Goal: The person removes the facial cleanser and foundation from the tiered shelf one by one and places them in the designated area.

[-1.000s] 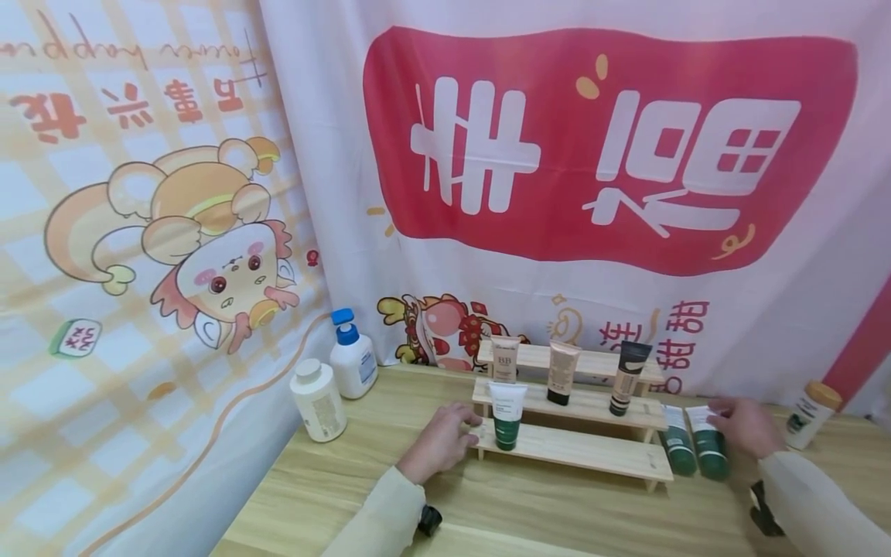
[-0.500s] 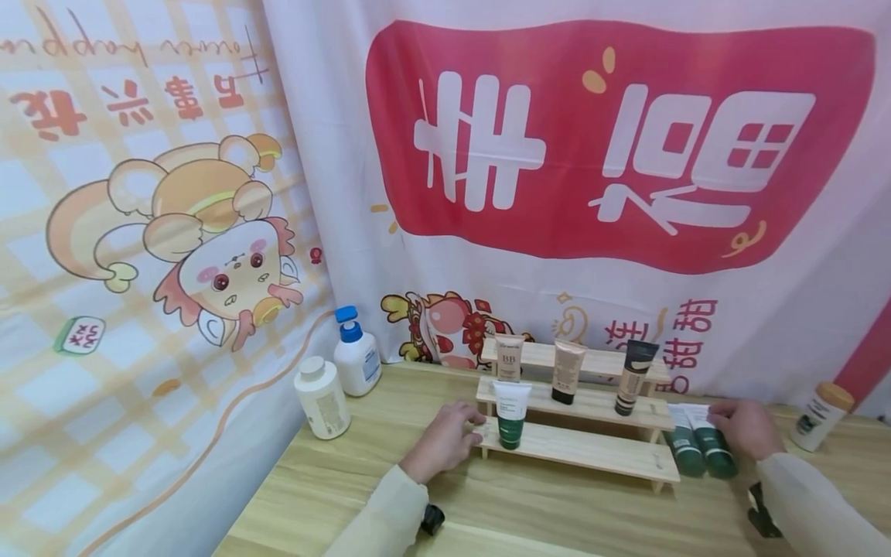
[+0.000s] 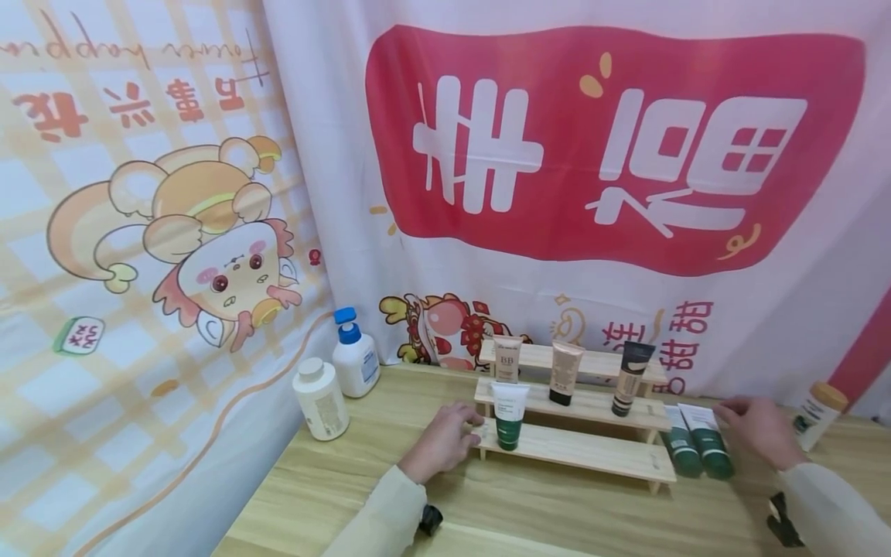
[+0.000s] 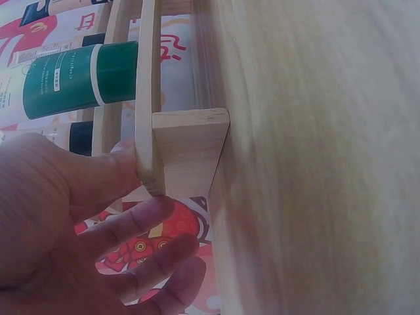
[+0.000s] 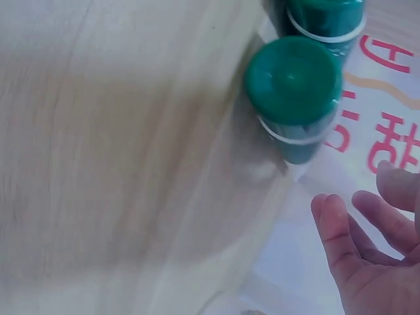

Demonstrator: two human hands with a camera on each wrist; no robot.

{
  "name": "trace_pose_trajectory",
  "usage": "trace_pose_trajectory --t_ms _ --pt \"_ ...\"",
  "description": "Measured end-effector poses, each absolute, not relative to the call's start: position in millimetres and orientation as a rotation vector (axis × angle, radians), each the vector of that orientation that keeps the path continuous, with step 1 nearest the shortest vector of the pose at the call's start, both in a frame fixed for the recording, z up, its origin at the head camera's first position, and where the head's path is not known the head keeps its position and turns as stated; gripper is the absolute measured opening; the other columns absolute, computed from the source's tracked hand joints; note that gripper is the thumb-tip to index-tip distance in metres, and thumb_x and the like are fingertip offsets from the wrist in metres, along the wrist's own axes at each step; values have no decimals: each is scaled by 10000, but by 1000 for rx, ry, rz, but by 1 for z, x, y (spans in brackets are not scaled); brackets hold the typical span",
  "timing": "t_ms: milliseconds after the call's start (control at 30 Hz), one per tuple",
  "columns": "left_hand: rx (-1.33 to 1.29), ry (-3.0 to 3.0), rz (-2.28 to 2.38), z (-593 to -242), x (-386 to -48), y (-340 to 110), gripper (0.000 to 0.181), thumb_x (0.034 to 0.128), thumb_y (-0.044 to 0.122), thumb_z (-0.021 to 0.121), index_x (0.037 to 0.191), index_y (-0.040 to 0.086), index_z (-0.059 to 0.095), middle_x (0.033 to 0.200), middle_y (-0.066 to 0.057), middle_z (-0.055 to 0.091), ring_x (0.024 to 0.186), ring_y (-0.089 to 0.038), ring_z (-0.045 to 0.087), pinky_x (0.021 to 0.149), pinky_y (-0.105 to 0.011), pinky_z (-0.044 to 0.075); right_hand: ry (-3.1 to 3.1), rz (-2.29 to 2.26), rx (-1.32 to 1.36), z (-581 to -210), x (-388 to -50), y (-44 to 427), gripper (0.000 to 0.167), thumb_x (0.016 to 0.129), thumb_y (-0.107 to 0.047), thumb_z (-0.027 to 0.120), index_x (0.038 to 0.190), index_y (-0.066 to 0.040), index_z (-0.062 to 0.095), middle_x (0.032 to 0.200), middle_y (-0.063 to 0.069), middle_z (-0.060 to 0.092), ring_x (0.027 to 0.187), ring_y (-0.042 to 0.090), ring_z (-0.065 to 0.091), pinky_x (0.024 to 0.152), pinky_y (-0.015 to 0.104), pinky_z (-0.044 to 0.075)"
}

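A three-step wooden display rack (image 3: 578,452) stands on the table. My left hand (image 3: 445,442) pinches the left end of its lowest board; in the left wrist view the thumb (image 4: 108,174) lies on one side and the index finger on the other. On that board a white and green tube (image 3: 510,415) stands cap down. Right of the rack, two similar tubes, a nearer one (image 3: 708,441) and one beside it (image 3: 682,445), lie side by side. My right hand (image 3: 759,429) is just beside them, apart and holding nothing, its fingers (image 5: 335,226) loosely bent.
The upper steps hold a pink BB tube (image 3: 506,360), a pink tube with black cap (image 3: 564,373) and a black-topped tube (image 3: 632,379). A white bottle (image 3: 322,400) and a blue-topped pump bottle (image 3: 356,360) stand left; an orange-capped bottle (image 3: 819,415) stands right.
My right hand has come off the nearer lying tube and moved slightly right. The left hand stays at the rack's end.
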State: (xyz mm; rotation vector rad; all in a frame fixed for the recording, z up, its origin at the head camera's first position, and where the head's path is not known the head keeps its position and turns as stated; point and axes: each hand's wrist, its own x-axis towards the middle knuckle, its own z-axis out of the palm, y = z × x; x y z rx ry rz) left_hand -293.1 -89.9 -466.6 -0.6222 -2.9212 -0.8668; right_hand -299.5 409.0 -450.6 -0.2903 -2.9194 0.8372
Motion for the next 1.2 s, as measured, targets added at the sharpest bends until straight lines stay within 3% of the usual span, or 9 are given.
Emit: trace_pose_trajectory --t_ms 233,567,833,1200 --pt "-624 -2917 -854 -469 -295 -92 260 859 145 690 1117 149 652 1252 -34 545 1126 -240 485 964 -402 444 -2872 799 -181 -430 -288 395 407 917 -271 615 1082 101 590 966 267 628 843 379 582 636 463 483" --pt "-623 -2922 -858 -465 -293 -90 267 864 147 686 1128 148 649 1259 -34 542 1137 -242 484 972 -404 437 -2796 781 -165 -405 -267 376 641 920 -494 544 1160 101 550 1048 301 592 885 402 565 635 470 499" --pt "-621 -2929 -867 -465 -293 -90 267 868 145 681 1133 141 645 1283 -48 531 1158 -251 476 984 -412 428 -2659 743 -82 -389 -251 353 531 902 -403 625 1167 53 566 1034 272 603 868 380 581 636 480 524" --pt "-639 -2911 -867 -465 -292 -91 262 869 137 678 1129 124 648 1315 -76 511 1168 -269 472 991 -413 420 -2515 693 183 -381 -233 322 425 778 -241 791 1087 6 638 990 191 628 810 341 633 624 445 566"
